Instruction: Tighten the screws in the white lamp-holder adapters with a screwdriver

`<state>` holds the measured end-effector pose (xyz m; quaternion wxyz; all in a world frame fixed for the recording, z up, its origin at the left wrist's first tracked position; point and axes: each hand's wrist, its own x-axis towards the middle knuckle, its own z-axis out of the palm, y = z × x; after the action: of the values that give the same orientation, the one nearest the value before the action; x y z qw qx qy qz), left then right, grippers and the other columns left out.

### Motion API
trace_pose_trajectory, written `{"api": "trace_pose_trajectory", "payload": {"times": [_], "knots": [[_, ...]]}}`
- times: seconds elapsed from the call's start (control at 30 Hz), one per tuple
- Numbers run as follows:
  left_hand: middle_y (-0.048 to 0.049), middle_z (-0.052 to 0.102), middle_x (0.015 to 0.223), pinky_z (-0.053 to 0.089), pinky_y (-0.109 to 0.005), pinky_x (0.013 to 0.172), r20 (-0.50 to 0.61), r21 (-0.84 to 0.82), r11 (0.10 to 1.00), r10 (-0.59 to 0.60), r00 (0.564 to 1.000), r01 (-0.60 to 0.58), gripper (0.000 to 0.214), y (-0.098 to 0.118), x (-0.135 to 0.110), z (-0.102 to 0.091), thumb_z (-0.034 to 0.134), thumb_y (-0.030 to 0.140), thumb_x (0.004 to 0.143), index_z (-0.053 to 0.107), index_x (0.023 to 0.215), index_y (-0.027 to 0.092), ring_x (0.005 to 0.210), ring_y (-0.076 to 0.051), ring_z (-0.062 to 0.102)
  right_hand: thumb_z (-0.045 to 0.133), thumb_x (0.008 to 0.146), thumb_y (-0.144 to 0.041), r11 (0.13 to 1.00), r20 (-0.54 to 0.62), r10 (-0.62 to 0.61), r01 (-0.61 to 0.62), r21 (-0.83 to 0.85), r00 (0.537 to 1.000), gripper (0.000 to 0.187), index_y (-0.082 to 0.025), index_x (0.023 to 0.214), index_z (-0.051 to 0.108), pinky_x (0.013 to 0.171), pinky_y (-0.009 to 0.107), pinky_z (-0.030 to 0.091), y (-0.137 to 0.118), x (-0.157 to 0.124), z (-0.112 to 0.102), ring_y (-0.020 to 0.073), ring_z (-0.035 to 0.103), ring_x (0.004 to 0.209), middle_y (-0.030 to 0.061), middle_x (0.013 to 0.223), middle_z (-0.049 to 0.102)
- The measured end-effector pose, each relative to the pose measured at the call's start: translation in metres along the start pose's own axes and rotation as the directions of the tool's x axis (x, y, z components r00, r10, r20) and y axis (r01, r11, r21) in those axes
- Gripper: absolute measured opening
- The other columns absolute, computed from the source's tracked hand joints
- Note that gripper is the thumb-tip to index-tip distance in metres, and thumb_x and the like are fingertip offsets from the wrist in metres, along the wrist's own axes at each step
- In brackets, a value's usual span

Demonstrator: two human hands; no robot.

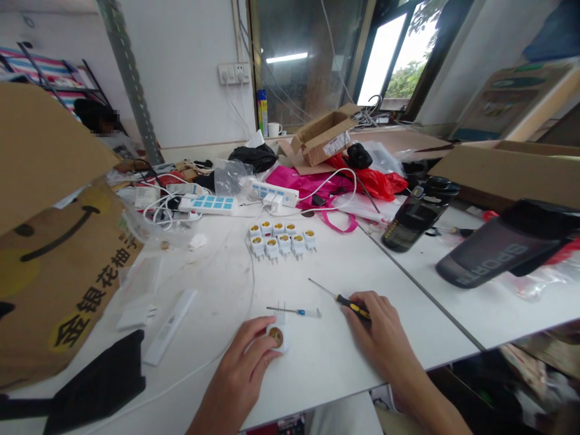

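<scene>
My left hand (251, 350) grips a white plug-in lamp socket (282, 342) at the table's near edge, its brass-coloured opening facing up and its two pins pointing away from me. To the right, my right hand (378, 326) is closed around the black and yellow handle of a screwdriver (347, 302), whose shaft points up and to the left. Just beyond the held socket lies a smaller screwdriver (296, 312) with a clear and blue handle. Farther back, several similar lamp sockets (284, 243) stand grouped in two rows.
Power strips (212, 204) with tangled cables lie behind the sockets. A large carton (58, 290) stands on the left near a black flat object (102, 383). Two dark bottles (421, 214) are on the right. An open cardboard box (324, 136) sits at the back.
</scene>
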<state>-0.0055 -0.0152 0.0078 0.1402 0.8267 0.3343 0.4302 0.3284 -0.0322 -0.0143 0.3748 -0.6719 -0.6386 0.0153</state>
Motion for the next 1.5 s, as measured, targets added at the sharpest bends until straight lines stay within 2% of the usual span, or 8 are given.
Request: {"api": "trace_pose_trajectory", "payload": {"times": [0.13,0.2,0.37,0.43,0.73,0.9,1.1,1.5], "knots": [[-0.0104,0.079,0.132,0.067,-0.027,0.105,-0.04,0.019,1.0,0.002,0.999,-0.002,0.014,0.004,-0.003,-0.001,0.061,0.019,0.111,0.074,0.108,0.024,0.118,-0.02,0.082,0.065,0.106,-0.048,0.992,-0.097,-0.028,0.04,0.12,0.995,0.026,-0.026,0.12,0.07,0.1,0.057,0.055,-0.038,-0.009,-0.004,0.0359,0.07,0.112,0.0148,0.121,0.074],[-0.0102,0.079,0.133,0.068,-0.026,0.104,-0.057,0.03,1.0,0.007,0.998,-0.005,0.014,0.009,-0.003,0.0,0.063,0.016,0.109,0.075,0.108,0.025,0.119,-0.02,0.082,0.067,0.107,-0.046,0.942,-0.003,0.062,-0.057,0.329,0.998,0.025,-0.027,0.123,0.068,0.1,0.05,0.059,-0.071,-0.017,-0.006,0.0321,0.072,0.113,0.0134,0.121,0.075],[-0.0086,0.08,0.132,0.066,-0.028,0.108,-0.105,0.02,1.0,0.004,0.994,-0.002,0.02,0.022,0.006,0.006,0.068,0.021,0.109,0.075,0.126,0.027,0.12,-0.02,0.081,0.064,0.109,-0.057,0.481,0.458,0.078,-0.436,0.761,0.886,0.045,-0.027,0.143,0.062,0.107,0.045,0.062,-0.134,-0.019,0.0,0.0268,0.076,0.117,0.0128,0.132,0.077],[-0.0083,0.079,0.133,0.065,-0.028,0.111,-0.09,0.001,1.0,-0.001,0.996,0.001,0.023,0.022,0.013,0.008,0.069,0.021,0.108,0.074,0.13,0.027,0.122,-0.02,0.08,0.069,0.106,-0.058,0.422,0.496,0.057,-0.471,0.775,0.867,0.043,-0.025,0.134,0.068,0.105,0.042,0.062,-0.139,-0.01,0.008,0.0254,0.076,0.113,0.0116,0.128,0.078],[-0.011,0.073,0.137,0.061,-0.036,0.116,0.098,-0.131,0.982,-0.124,0.987,0.136,0.019,0.001,0.028,0.003,0.057,0.02,0.113,0.075,0.12,0.023,0.132,-0.022,0.073,0.072,0.103,-0.059,0.533,0.397,0.047,-0.36,0.766,0.916,0.046,-0.022,0.131,0.072,0.098,0.039,0.064,-0.123,0.011,0.038,0.0269,0.078,0.109,0.0113,0.118,0.082],[-0.0102,0.076,0.132,0.061,-0.035,0.113,0.056,-0.154,0.974,-0.158,0.986,0.165,0.021,0.002,0.029,0.002,0.056,0.018,0.112,0.076,0.117,0.022,0.128,-0.021,0.075,0.073,0.101,-0.061,0.521,0.373,0.065,-0.35,0.778,0.926,0.048,-0.023,0.13,0.07,0.102,0.041,0.064,-0.124,0.009,0.043,0.0291,0.077,0.118,0.0135,0.125,0.08],[-0.0072,0.077,0.128,0.063,-0.035,0.109,0.018,-0.158,0.979,-0.13,0.991,0.131,0.021,-0.002,0.028,0.005,0.077,0.015,0.1,0.076,0.119,0.024,0.121,-0.022,0.077,0.072,0.1,-0.067,0.494,0.428,0.094,-0.416,0.764,0.899,0.054,-0.022,0.129,0.068,0.095,0.045,0.069,-0.122,0.012,0.046,0.0296,0.079,0.113,0.0135,0.123,0.078],[-0.0087,0.076,0.122,0.066,-0.038,0.105,-0.028,-0.076,0.994,-0.084,0.996,0.082,0.012,-0.004,0.019,0.011,0.068,0.017,0.107,0.069,0.118,0.023,0.116,-0.024,0.078,0.065,0.101,-0.073,0.638,0.391,0.058,-0.335,0.693,0.919,0.058,-0.02,0.122,0.071,0.092,0.039,0.066,-0.127,0.01,0.045,0.0277,0.08,0.101,0.0117,0.107,0.082]]}}
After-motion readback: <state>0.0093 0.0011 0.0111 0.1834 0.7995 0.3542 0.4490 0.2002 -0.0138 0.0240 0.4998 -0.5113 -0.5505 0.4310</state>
